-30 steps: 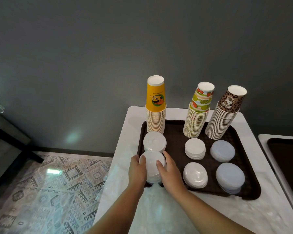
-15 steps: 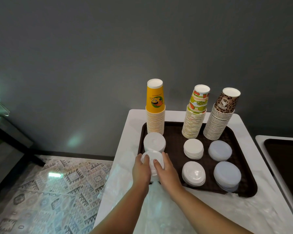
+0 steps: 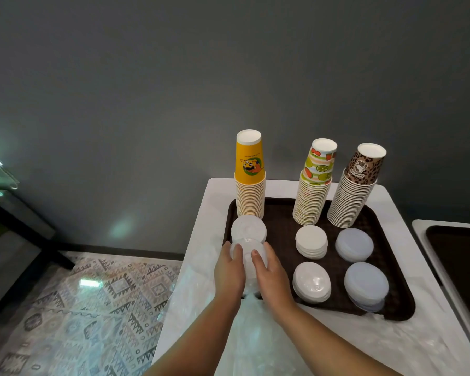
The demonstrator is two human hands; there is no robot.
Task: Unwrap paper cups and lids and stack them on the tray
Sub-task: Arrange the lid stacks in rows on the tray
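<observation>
A clear plastic wrapper is seen spread over the near edge of the white bench, beneath two bare forearms. A stack of white lids is gripped between the left hand and the right hand, fingers curled round its sides, at the near left corner of the brown tray. Just behind it, a second lid stack is set. Four more lid piles are laid across the tray's middle and right. Along the tray's far edge, three upturned cup stacks are stood: yellow cups, fruit-patterned cups and leopard-print cups. A second tray is glimpsed at the right.
</observation>
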